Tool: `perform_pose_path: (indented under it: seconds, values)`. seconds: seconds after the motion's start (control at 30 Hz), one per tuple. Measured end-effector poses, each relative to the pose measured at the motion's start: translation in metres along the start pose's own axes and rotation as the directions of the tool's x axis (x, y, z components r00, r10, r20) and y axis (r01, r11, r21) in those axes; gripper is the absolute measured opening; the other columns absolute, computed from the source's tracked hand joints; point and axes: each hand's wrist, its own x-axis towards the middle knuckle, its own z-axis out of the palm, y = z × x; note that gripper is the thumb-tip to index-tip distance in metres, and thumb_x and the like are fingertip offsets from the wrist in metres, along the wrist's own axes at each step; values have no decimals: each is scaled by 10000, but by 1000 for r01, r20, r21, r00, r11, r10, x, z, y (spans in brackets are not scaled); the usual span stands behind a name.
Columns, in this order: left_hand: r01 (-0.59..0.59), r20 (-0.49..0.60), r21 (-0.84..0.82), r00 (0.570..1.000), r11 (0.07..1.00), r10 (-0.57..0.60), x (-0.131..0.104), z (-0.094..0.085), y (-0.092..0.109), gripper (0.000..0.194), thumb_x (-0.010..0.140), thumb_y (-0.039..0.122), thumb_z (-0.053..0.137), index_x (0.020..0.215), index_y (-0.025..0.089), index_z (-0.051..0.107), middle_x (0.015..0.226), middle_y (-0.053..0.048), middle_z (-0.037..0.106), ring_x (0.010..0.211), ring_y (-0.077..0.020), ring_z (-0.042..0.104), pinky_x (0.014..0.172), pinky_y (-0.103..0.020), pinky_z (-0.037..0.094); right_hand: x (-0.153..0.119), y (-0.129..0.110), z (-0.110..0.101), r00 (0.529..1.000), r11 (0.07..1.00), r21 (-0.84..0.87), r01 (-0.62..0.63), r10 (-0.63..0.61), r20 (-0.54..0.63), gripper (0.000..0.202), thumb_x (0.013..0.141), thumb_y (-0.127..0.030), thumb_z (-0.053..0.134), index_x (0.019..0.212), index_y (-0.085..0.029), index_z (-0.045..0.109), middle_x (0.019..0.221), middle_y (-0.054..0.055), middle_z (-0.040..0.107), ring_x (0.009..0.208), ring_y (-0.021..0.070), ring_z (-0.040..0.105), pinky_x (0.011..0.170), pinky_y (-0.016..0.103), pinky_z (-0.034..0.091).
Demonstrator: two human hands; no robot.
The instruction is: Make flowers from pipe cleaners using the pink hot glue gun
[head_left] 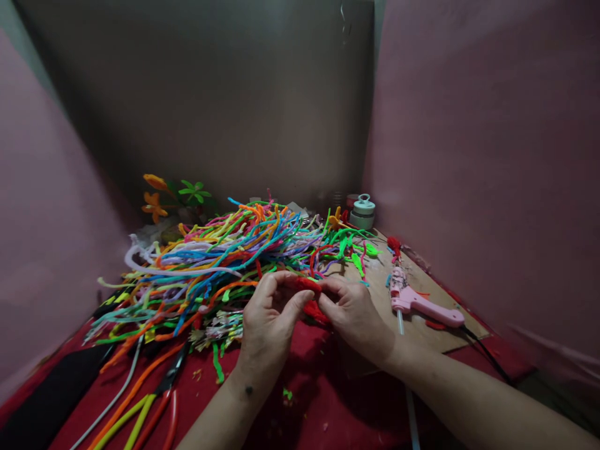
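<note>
My left hand [272, 319] and my right hand [354, 315] meet in the middle of the head view, above the red cloth. Fuzzy red pipe cleaner [316, 311] is pinched between the fingertips of both, one part between the hands and another hanging just below. Its exact shape is partly hidden by my fingers. Right behind my hands lies a big tangled heap of coloured pipe cleaners [225, 247]. Bright green leaf-like pieces [359, 262] sit at the heap's right side.
A pink glue gun [431, 306] with a clear glue stick rests on a brown board [450, 337] at right. Behind stands a pale green jar [362, 215]. Orange flowers [154, 206] are back left. A tool with yellow and red handles [162, 406] lies front left. Walls close both sides.
</note>
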Motion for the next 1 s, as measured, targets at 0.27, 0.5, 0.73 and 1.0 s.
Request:
perform_pose_path:
  seconds: [0.27,0.5,0.73,1.0]
  values:
    - [38,-22,-21,999,999,-38,-3,0,6,207,667,275,688,804,179,565,749,9,597,651,-122,574,594,-224,481,-4,5,0,949,907,-308,289,-314,-36,174,822,-109,443,834,-140,614,764,83,606,727,184,558,663,290,442]
    - [-11,-34,-54,999,998,9,-5,-1,5,201,683,247,673,849,195,572,753,18,606,655,-107,585,597,-196,491,-5,2,-5,922,849,-405,339,-385,-35,199,859,-135,421,887,-114,617,795,111,617,757,197,563,681,312,462]
    - [-216,-35,58,975,975,218,-8,-4,-1,173,722,177,647,876,248,612,808,21,592,688,-98,568,617,-178,485,-6,1,-7,918,840,-409,356,-397,-16,196,851,-122,431,897,-100,621,793,113,610,761,202,555,688,321,467]
    - [-470,126,289,882,834,454,-5,-13,-3,160,781,115,574,872,233,633,867,-15,563,742,-120,590,635,-195,501,-5,2,-9,913,834,-406,373,-408,1,191,846,-114,438,904,-104,619,811,110,613,776,201,554,689,314,461]
